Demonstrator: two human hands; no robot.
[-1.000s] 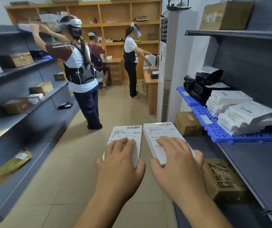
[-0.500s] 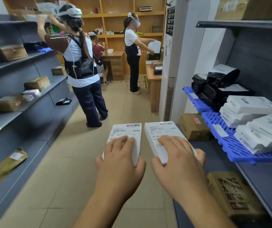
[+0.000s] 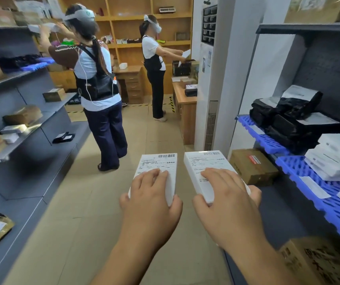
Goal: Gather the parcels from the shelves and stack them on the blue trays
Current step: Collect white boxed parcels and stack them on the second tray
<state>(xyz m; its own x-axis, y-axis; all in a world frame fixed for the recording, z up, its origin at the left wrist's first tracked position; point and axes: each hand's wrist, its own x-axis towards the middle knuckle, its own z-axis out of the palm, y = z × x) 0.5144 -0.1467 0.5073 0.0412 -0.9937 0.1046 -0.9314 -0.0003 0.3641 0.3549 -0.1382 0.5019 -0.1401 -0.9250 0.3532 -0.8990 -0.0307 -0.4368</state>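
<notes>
My left hand (image 3: pixel 150 204) grips a flat white parcel (image 3: pixel 158 163) with a barcode label, held level over the aisle floor. Beside it my right hand (image 3: pixel 226 204) grips a second white parcel (image 3: pixel 204 163) of the same kind. On the right-hand shelf lies a blue tray (image 3: pixel 301 171) carrying stacked white parcels (image 3: pixel 338 157). A further blue tray (image 3: pixel 261 138) behind it holds black bagged parcels (image 3: pixel 288 118). Both held parcels are left of the trays and a little below their level.
Brown cartons sit on the lower right shelf (image 3: pixel 251 165) and at the bottom right (image 3: pixel 319 262). Grey shelves on the left (image 3: pixel 21 182) carry several brown and white parcels. A person with a backpack (image 3: pixel 99 89) stands in the aisle ahead; another person (image 3: pixel 154 64) works at a wooden desk.
I have moved forward and turned right, so the right shelf and blue trays are closer. Both hands keep the same grip on the two white parcels. The aisle person has shifted stance.
</notes>
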